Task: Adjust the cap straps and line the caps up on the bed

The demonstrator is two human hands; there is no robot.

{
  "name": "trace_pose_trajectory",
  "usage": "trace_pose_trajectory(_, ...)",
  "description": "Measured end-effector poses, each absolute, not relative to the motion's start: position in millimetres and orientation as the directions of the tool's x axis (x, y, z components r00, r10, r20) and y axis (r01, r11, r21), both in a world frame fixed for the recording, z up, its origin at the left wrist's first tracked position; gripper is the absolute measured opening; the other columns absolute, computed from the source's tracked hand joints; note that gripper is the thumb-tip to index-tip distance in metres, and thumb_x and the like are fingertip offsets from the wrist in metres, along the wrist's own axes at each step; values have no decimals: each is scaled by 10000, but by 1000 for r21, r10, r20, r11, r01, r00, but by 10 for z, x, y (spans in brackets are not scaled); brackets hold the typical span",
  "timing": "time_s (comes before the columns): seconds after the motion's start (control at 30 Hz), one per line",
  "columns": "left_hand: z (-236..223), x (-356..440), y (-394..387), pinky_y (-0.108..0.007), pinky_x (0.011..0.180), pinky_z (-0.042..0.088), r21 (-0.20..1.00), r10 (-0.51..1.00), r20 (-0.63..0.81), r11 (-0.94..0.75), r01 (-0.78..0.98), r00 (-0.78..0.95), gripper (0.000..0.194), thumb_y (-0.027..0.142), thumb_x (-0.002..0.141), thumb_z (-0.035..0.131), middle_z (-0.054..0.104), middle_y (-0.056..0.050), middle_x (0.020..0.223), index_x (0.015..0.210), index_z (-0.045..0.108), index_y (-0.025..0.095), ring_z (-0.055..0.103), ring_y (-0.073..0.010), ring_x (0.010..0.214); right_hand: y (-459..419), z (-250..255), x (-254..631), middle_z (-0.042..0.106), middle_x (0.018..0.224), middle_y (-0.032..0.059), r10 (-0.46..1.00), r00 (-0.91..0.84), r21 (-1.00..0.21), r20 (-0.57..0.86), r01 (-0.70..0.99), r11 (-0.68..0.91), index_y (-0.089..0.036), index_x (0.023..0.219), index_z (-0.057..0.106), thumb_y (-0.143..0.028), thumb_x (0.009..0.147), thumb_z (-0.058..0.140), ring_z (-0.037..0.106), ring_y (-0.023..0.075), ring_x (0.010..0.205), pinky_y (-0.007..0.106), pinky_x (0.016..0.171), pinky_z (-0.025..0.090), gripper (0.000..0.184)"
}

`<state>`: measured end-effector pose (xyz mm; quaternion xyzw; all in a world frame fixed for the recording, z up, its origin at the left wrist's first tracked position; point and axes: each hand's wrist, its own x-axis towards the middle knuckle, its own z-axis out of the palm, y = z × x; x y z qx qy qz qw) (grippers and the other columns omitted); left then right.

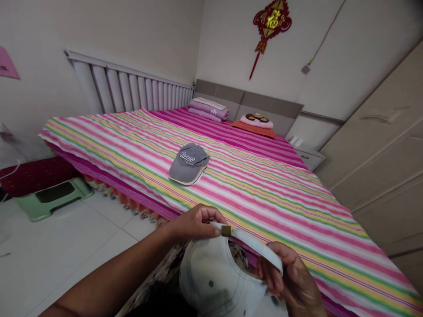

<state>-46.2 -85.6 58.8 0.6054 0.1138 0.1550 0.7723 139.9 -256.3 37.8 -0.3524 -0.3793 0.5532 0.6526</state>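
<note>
We hold a pale blue, denim-like cap [209,275] low before us, at the near edge of the bed with its pink, white, yellow and green striped cloth cover [125,152]. Our left hand [206,223] pinches the cap's back strap [259,247] beside a small brass-coloured rectangular buckle [226,231], thumb and fingers close together; our right hand [289,270] has its fingers curled on the strap's other end.

Farther up the cover, well apart from our hands, lies a grey cloth baseball cap with a cream-edged brim [189,164]. On its front we read "Always" in white script; the smaller line beneath is too small for us. On the wall hangs a red knot-shaped ornament [272,20] bearing a gold character we take for 福. Dark marks on a pink sheet [8,64] at left are illegible to us
</note>
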Motion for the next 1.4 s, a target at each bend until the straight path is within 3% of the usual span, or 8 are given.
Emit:
trace_pose_trajectory(0.17,598,-479,-857,-174,586,367,975,358,57,181,-129,932,237,195,591,706,627,-8,736,809,645,124,504,-67,620,-2534,448,1362,542,379,-27,986,130,-887,101,-436,148,-207,815,663,-462,622,698,471,111,354,246,479,399,322)
trace_pose_trajectory(0.4,581,-478,-857,-168,537,371,935,327,20,328,-133,945,249,263,578,739,625,-16,690,766,656,123,508,-64,571,-2492,566,1397,540,390,-17,990,138,-901,21,-426,78,-218,824,664,-449,566,736,406,82,292,177,315,283,353)
trace_pose_trajectory(0.67,540,-452,-841,-171,508,378,882,276,-69,467,-71,959,226,280,608,738,617,-18,658,733,654,111,516,-57,524,-2439,856,1240,507,441,-32,988,150,-992,-24,-127,-4,-146,664,557,-349,675,689,369,45,347,161,355,267,243)
trace_pose_trajectory(0.93,649,-447,-861,-191,521,366,933,220,28,345,-105,975,270,360,607,730,588,-20,667,693,653,115,491,-70,561,-2335,1024,1102,378,444,-62,976,211,-995,-61,64,-76,-135,625,571,-405,677,662,232,32,374,170,339,157,290)
trace_pose_trajectory(1.17,630,-459,-834,-207,587,388,956,191,42,276,-95,981,237,337,641,709,599,-29,737,747,667,129,511,-89,635,-2309,993,1092,326,421,-78,967,248,-996,-54,59,-70,-147,589,533,-378,675,656,217,31,368,166,333,151,275)
trace_pose_trajectory(1.4,651,-449,-842,-178,523,359,955,211,17,288,-78,977,249,346,633,710,572,-12,682,719,664,117,467,-61,565,-2321,1027,1066,332,414,-74,963,259,-993,-75,70,-96,-154,571,533,-388,652,666,239,37,358,169,323,172,281)
